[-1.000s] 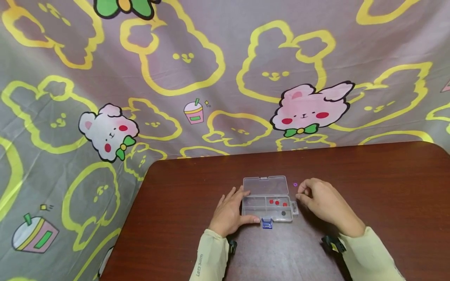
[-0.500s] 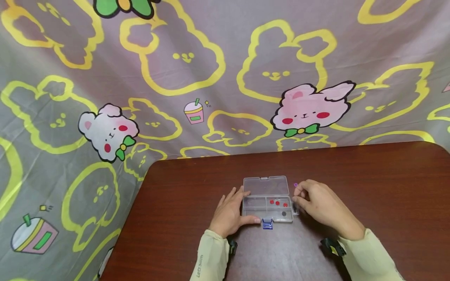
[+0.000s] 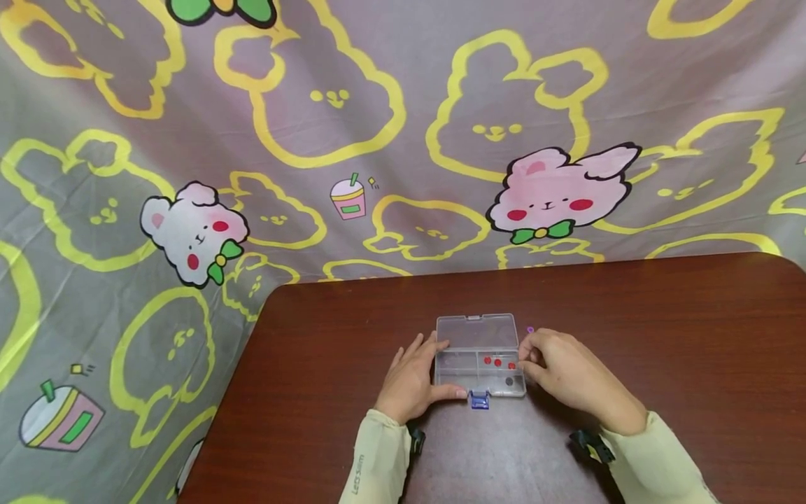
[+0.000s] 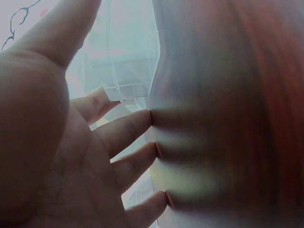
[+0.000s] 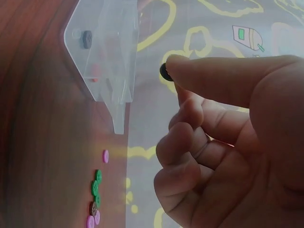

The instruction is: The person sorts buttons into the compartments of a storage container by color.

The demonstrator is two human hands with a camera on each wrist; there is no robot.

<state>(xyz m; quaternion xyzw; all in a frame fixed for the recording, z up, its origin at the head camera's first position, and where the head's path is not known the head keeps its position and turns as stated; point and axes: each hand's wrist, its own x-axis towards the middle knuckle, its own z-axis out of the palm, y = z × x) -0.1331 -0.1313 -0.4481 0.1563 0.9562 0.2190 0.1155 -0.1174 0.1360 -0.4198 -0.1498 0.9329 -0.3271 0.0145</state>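
A clear plastic box (image 3: 455,361) with dividers lies on the table, its lid (image 3: 477,332) tipped back. Several red buttons (image 3: 497,362) sit in its back right compartment and a dark button (image 3: 509,382) in the front one. My left hand (image 3: 409,383) steadies the box's left end with spread fingers; its thumb lies along the front edge by the blue latch (image 3: 480,400). Between thumb and index finger, my right hand (image 3: 567,371) pinches a small black button (image 5: 166,72) near the box's right end. In the head view the fingers hide that button.
On the table (image 3: 352,336), a purple button (image 3: 530,330) lies just behind my right fingers. The right wrist view also shows green buttons (image 5: 95,188), a brown button (image 5: 93,208) and pink ones in a row. A patterned cloth (image 3: 403,140) hangs behind the table.
My right hand has moved left, from beside the box to its right edge, and its fingers now overlap that edge. The left hand and the box have barely shifted.
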